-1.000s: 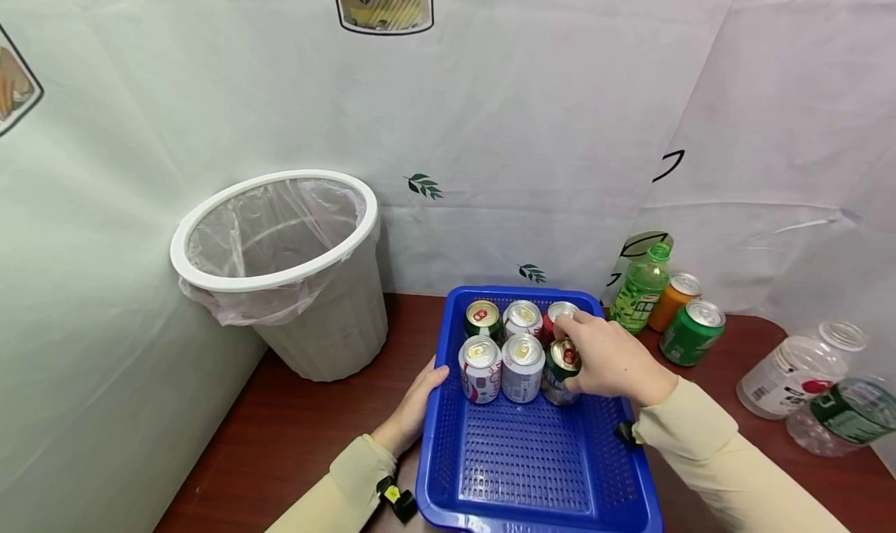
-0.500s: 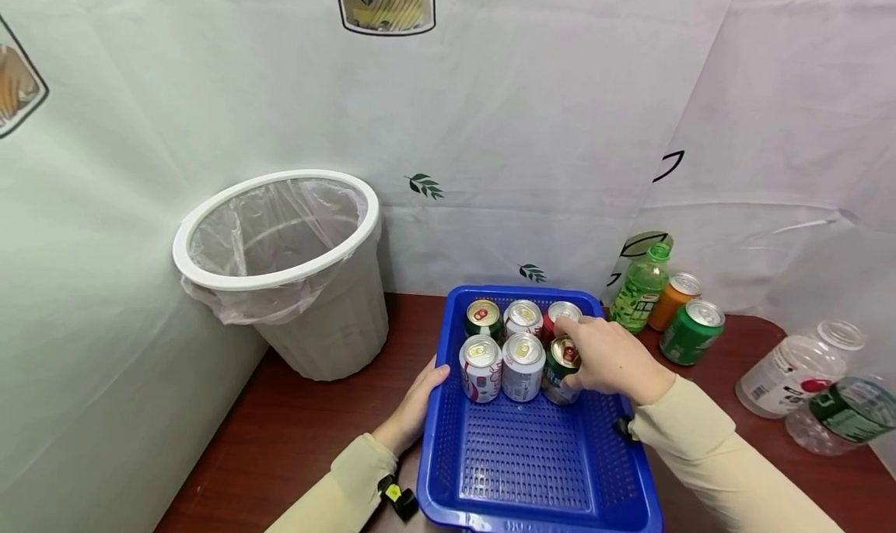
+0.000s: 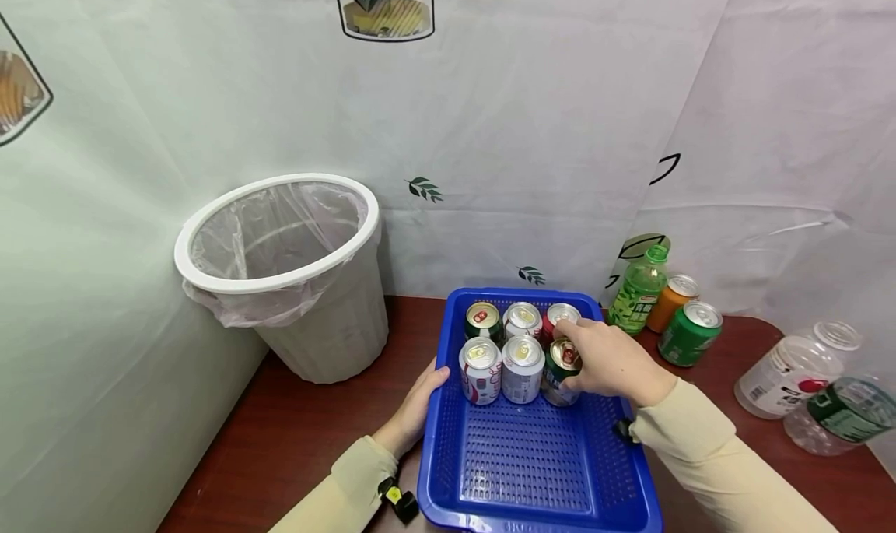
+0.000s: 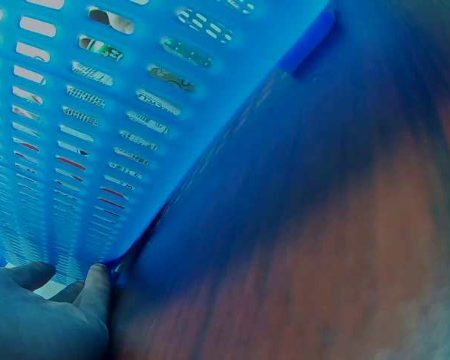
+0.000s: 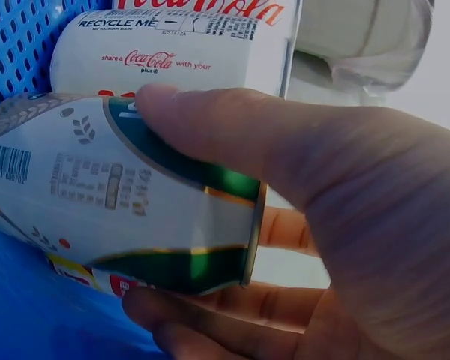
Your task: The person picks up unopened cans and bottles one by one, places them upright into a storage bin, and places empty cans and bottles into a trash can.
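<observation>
A blue plastic basket with perforated walls holds several upright drink cans at its far end. My right hand reaches over the basket's right side and grips the green-and-white can with the gold lid, front right of the group. In the right wrist view, the thumb lies along this can and other fingers reach around its far side. White Coca-Cola cans stand beside it, a red can behind it. My left hand holds the basket's left rim, thumb at the edge; its fingers are partly hidden.
A lined white trash bin stands at the left. Right of the basket are a green bottle, an orange can, a green can and two clear plastic bottles, one a wide-mouthed bottle. A fabric backdrop rises behind the table.
Both hands keep their places on the basket and the can, which stay where they were. The head view has shifted very slightly.
</observation>
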Demonstrator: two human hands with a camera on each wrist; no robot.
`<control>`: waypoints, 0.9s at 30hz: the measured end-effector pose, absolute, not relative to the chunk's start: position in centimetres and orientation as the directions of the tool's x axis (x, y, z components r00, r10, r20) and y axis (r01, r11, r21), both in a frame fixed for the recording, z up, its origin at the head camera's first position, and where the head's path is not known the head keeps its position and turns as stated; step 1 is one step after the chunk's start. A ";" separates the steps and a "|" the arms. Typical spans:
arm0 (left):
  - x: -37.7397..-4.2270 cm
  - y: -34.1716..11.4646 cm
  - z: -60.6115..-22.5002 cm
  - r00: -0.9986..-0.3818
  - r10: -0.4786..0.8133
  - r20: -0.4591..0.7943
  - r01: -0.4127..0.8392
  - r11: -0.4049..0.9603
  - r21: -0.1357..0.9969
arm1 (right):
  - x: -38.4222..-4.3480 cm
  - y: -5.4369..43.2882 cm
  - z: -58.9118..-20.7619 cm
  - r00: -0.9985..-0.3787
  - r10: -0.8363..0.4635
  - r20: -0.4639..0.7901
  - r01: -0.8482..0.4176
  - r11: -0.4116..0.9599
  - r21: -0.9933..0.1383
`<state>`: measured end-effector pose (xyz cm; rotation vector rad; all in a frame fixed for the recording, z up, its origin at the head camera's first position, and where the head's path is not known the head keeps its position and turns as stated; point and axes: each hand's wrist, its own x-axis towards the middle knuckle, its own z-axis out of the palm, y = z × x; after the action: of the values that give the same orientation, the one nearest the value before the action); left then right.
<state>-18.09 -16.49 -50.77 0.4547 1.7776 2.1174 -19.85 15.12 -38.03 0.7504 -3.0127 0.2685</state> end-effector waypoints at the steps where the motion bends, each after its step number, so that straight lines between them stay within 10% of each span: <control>1: -18.1 -16.4 -50.7 -0.893 0.449 0.025 -0.053 -0.160 0.986 | -19.9 15.2 -38.0 -0.883 -0.465 0.063 -0.468 0.867 -0.172; 27: -18.2 -16.6 -51.0 -0.889 0.458 0.014 -0.064 -0.154 0.986 | -19.5 20.9 -36.8 -0.895 -0.369 0.252 -0.443 0.803 -0.398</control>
<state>-18.24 -16.56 -51.03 0.4454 1.7744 2.1050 -19.52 20.90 -36.79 0.6410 -2.8274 0.6834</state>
